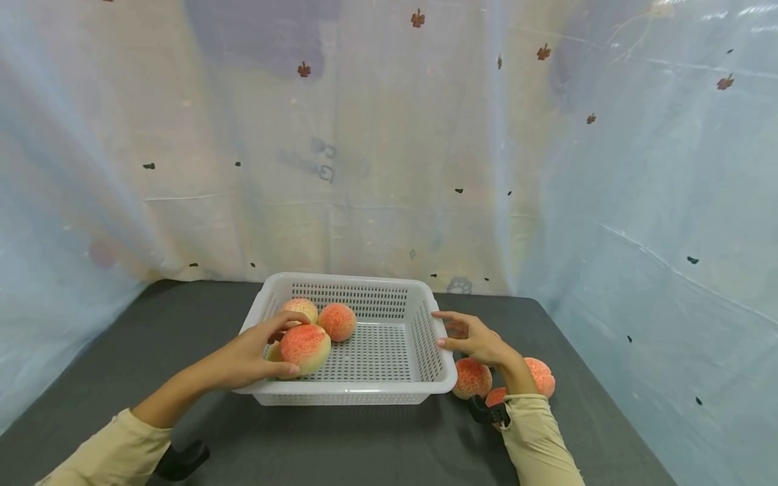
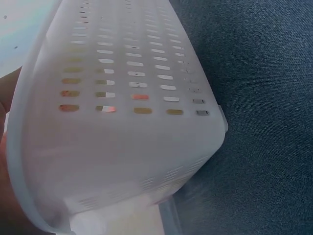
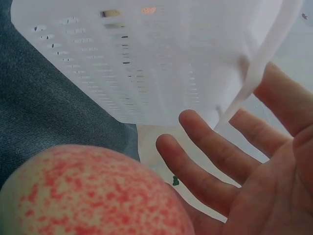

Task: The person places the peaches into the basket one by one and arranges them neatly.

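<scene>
In the head view a white slotted plastic basket (image 1: 389, 387) holds several red-and-yellow peaches. My left hand (image 1: 258, 347) reaches over the basket's left side and grips a large peach (image 1: 306, 347), thumb at its near side and fingers at its far side. Behind it lie a paler peach (image 1: 302, 309) and a redder peach (image 1: 337, 322); another is partly hidden under the hand. My right hand (image 1: 477, 337) is at the basket's right rim, fingers spread and fingertips at the edge. The right wrist view shows a speckled peach (image 3: 98, 196) below that hand.
Outside the basket, right of it, peaches (image 1: 472, 378) lie around and under the right forearm, one peach (image 1: 539, 376) beyond it. A dark tabletop (image 1: 365, 445) carries everything. Plastic sheeting (image 1: 377, 135) hangs behind and at both sides.
</scene>
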### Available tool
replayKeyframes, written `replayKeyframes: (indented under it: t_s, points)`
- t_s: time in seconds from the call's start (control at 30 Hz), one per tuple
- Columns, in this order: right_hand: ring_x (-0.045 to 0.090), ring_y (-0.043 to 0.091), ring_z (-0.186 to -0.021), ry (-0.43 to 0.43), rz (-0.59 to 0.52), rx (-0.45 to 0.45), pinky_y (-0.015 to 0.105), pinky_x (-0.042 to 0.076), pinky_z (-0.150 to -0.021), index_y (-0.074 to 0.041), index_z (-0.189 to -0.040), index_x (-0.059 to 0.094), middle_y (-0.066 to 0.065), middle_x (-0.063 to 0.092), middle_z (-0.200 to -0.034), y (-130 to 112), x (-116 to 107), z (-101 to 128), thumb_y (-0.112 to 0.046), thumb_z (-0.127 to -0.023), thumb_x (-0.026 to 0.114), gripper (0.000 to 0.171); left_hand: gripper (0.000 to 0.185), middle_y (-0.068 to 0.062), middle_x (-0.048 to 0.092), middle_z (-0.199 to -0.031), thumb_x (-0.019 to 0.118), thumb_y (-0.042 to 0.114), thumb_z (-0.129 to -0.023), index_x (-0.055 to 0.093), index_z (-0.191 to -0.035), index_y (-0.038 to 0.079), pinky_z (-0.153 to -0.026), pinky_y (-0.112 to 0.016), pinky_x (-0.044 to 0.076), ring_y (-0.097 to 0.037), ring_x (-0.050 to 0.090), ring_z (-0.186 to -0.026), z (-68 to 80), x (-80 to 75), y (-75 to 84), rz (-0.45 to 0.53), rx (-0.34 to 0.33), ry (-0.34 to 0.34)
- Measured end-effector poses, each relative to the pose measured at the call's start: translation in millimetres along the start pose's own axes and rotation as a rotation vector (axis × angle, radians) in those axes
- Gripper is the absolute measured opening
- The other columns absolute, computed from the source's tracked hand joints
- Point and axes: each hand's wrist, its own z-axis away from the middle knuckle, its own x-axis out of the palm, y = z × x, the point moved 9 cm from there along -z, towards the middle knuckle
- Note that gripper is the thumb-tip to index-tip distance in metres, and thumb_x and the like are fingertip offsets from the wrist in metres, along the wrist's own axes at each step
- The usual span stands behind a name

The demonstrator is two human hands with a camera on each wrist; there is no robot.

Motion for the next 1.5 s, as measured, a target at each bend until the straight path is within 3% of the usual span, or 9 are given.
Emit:
replayKeyframes:
  t_s: [0.2,0.37,0.63,0.93,1.13,1.37,1.5]
  points:
    - [0.06,0.046,-0.124,0.001,-0.001,0.012,0.055,0.056,-0.094,0.001,-0.156,0.033,0.036,0.048,-0.144,1,1,0,-0.015,-0.099,0.066,0.068,0.067,-0.01,0.061,-0.136,0.077,0.042,-0.089,0.046,-0.142,0.015,-0.101,-0.061,0.047,-0.035,0.059,-0.125,1.1,3.4,1.9,-0.027,0.015,-0.02]
    - [0.057,0.047,-0.126,0.004,-0.002,0.017,0.051,0.057,-0.094,0.001,-0.156,0.034,0.036,0.048,-0.145,1,1,-1,-0.014,-0.099,0.066,0.067,0.068,-0.005,0.061,-0.135,0.078,0.044,-0.088,0.047,-0.143,0.017,-0.102,-0.058,0.047,-0.03,0.06,-0.124,2.1,3.5,3.0,-0.047,0.003,-0.026]
    - [0.056,0.048,-0.128,0.006,-0.005,0.018,0.047,0.058,-0.094,0.0,-0.156,0.034,0.036,0.048,-0.146,1,2,-1,-0.016,-0.099,0.067,0.068,0.067,-0.007,0.062,-0.134,0.079,0.044,-0.087,0.049,-0.141,0.021,-0.102,-0.059,0.046,-0.032,0.059,-0.125,0.7,3.1,6.9,-0.036,-0.002,-0.036]
    - [0.062,0.047,-0.12,-0.015,-0.013,-0.018,0.051,0.058,-0.091,0.005,-0.155,0.032,0.038,0.051,-0.139,-5,5,-1,-0.015,-0.099,0.066,0.069,0.068,-0.003,0.064,-0.133,0.079,0.043,-0.086,0.049,-0.142,0.018,-0.101,-0.048,0.05,-0.028,0.061,-0.123,-0.2,8.3,6.9,-0.029,0.02,-0.069]
    - [0.06,0.048,-0.123,-0.009,0.013,-0.03,0.046,0.058,-0.092,0.005,-0.155,0.032,0.037,0.052,-0.141,-7,3,0,-0.015,-0.099,0.067,0.069,0.068,0.001,0.065,-0.131,0.08,0.043,-0.085,0.049,-0.142,0.021,-0.099,-0.04,0.052,-0.024,0.062,-0.12,-3.8,9.1,4.9,-0.034,0.018,-0.081]
    - [0.059,0.047,-0.125,-0.011,0.008,-0.028,0.049,0.058,-0.094,0.005,-0.155,0.033,0.036,0.051,-0.142,-4,1,1,-0.016,-0.099,0.067,0.069,0.065,0.003,0.066,-0.131,0.082,0.04,-0.084,0.05,-0.139,0.025,-0.102,-0.053,0.048,-0.023,0.06,-0.124,-10.1,14.8,2.9,0.003,0.019,-0.113]
    - [0.06,0.045,-0.124,-0.003,0.006,-0.02,0.052,0.057,-0.095,0.003,-0.155,0.034,0.036,0.051,-0.143,-1,1,2,-0.018,-0.098,0.068,0.07,0.066,0.003,0.066,-0.131,0.082,0.041,-0.084,0.05,-0.14,0.025,-0.102,-0.053,0.048,-0.023,0.06,-0.124,-13.5,17.4,3.5,0.008,0.002,-0.127]
